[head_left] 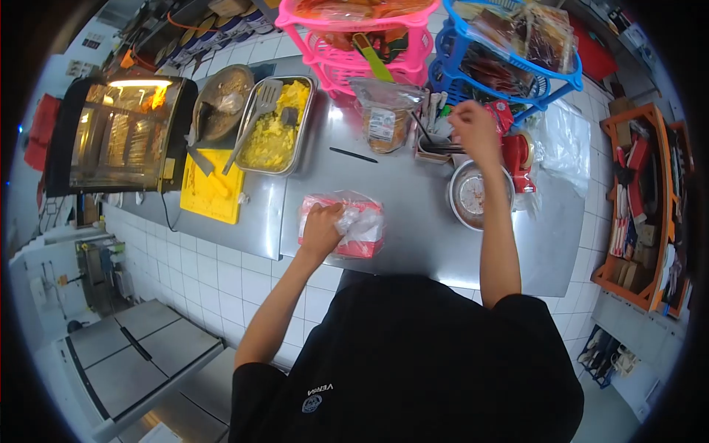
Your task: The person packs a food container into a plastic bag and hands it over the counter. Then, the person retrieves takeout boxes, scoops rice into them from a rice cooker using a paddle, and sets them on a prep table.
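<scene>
2 hands at work: the left hand grasps clear wrap on the red packet under its fingers; the right hand, curled, contents unclear, is near the utensil holder. Likely a hold-and-reach step; next calls for steadying the packet.

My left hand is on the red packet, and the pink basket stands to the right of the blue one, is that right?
Not quite: the head view shows the pink basket to the left of the blue basket. Your left hand is on the red packet, as you say.
</scene>
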{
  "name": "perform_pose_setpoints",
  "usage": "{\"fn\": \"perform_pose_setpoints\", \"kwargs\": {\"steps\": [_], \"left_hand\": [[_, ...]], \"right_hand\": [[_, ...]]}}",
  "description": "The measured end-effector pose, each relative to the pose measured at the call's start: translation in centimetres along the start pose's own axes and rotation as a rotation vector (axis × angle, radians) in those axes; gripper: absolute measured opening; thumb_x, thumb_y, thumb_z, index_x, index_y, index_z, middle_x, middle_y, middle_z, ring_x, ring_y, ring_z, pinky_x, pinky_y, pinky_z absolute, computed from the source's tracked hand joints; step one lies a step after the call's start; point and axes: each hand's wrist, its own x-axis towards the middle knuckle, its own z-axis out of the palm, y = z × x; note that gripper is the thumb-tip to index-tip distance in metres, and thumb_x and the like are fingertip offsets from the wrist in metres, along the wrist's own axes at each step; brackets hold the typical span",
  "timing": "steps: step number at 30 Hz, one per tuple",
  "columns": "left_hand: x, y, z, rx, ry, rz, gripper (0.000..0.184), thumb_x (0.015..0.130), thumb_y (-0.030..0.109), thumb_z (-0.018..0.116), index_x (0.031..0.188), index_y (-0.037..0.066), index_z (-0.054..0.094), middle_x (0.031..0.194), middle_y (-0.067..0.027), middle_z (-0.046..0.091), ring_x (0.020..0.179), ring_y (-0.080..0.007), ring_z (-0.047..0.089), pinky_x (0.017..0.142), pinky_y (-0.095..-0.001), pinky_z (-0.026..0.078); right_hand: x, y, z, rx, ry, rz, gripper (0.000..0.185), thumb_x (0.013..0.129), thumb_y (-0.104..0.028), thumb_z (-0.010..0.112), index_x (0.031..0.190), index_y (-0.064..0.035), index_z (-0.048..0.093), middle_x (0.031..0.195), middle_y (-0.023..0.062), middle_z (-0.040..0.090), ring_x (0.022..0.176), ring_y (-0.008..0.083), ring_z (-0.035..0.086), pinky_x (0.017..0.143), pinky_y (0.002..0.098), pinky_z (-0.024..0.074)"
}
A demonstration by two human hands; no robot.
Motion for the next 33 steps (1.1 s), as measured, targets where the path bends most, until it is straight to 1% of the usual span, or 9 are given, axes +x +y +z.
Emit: {"fn": "perform_pose_setpoints", "kwargs": {"steps": [2,6,8,11,14,15,19,21,33], "left_hand": [[0.6,-0.3,-0.9,-0.052,-0.126,-0.043,0.02,0.075,0.02,0.066,0.089,0.006,0.066,0.084,-0.0167,0.067,0.075,-0.0326,0.065,0.068,-0.0452,0.047],[1.1,-1.8,0.4,-0.228,-0.178,-0.088,0.027,0.081,0.026,0.065,0.098,0.005,0.066,0.084,-0.0188,0.068,0.075,-0.0359,0.065,0.073,-0.0485,0.049],[2.9,0.8,-4.3,-0.303,-0.329,-0.165,0.031,0.082,0.028,0.065,0.101,0.003,0.065,0.084,-0.0208,0.068,0.076,-0.0371,0.066,0.075,-0.0494,0.049],[2.1,1.0,-4.1,-0.045,-0.499,-0.199,0.035,0.08,0.025,0.065,0.106,0.002,0.064,0.09,-0.0215,0.065,0.081,-0.038,0.063,0.073,-0.0493,0.048],[-0.4,3.7,-5.2,0.162,0.17,-0.173,0.038,0.078,0.021,0.064,0.11,0.001,0.062,0.097,-0.0182,0.06,0.084,-0.0367,0.058,0.071,-0.0466,0.048],[-0.7,5.0,-6.3,0.157,0.193,-0.258,0.039,0.074,0.011,0.064,0.112,0.001,0.062,0.1,-0.0135,0.054,0.083,-0.0346,0.052,0.07,-0.0437,0.047],[-3.7,4.3,-2.9,-0.586,0.321,-0.487,0.031,0.082,0.007,0.064,0.111,-0.002,0.061,0.096,-0.0134,0.062,0.083,-0.0264,0.06,0.068,-0.0364,0.048],[-4.1,3.8,-2.0,-0.992,0.401,-0.606,0.026,0.087,0.009,0.065,0.109,-0.004,0.06,0.093,-0.0127,0.065,0.083,-0.0204,0.063,0.068,-0.0328,0.049],[-3.0,0.9,-3.2,-1.435,0.139,-0.771,0.023,0.086,0.017,0.072,0.095,-0.002,0.066,0.083,-0.0035,0.064,0.075,-0.0096,0.059,0.065,-0.026,0.046]], "right_hand": [[-4.6,-5.1,-2.4,0.153,-0.081,0.078,0.008,0.081,-0.005,0.062,0.088,-0.0025,0.058,0.079,0.0075,0.067,0.061,0.0101,0.059,0.051,0.0234,0.0465],[-15.5,-5.3,1.6,0.439,-0.932,0.39,0.01,0.083,-0.006,0.065,0.087,-0.0035,0.057,0.086,0.013,0.069,0.069,0.0148,0.065,0.057,0.0265,0.053],[-20.8,-3.4,8.7,0.677,-0.965,0.483,0.009,0.086,-0.006,0.064,0.087,-0.0018,0.056,0.088,0.0124,0.069,0.071,0.0155,0.065,0.062,0.0268,0.0537],[-23.9,-1.2,17.3,0.808,-0.433,0.523,0.007,0.089,-0.006,0.062,0.088,-0.0011,0.057,0.087,0.0086,0.066,0.074,0.013,0.063,0.067,0.0253,0.0515],[-23.9,-1.8,20.0,1.022,-0.117,0.581,0.006,0.09,-0.006,0.061,0.089,-0.0011,0.058,0.085,0.0064,0.064,0.076,0.0116,0.061,0.069,0.0246,0.0498],[-24.7,-1.0,20.4,1.053,-0.072,0.566,0.006,0.09,-0.006,0.061,0.089,-0.0011,0.058,0.085,0.0062,0.064,0.077,0.0113,0.061,0.069,0.0244,0.0495],[-25.5,-0.3,22.5,0.914,0.099,0.509,0.006,0.091,-0.006,0.061,0.091,-0.0004,0.058,0.086,0.0069,0.065,0.081,0.012,0.062,0.074,0.0244,0.0506],[-25.5,-0.6,23.2,0.857,0.134,0.418,0.005,0.092,-0.004,0.06,0.09,-0.0002,0.057,0.086,0.0072,0.066,0.076,0.012,0.064,0.069,0.0248,0.0533],[-22.9,-5.1,18.0,0.347,0.006,0.358,0.014,0.093,-0.011,0.062,0.094,0.0017,0.059,0.071,0.0053,0.063,0.061,0.0096,0.06,0.052,0.0223,0.0473]]}}
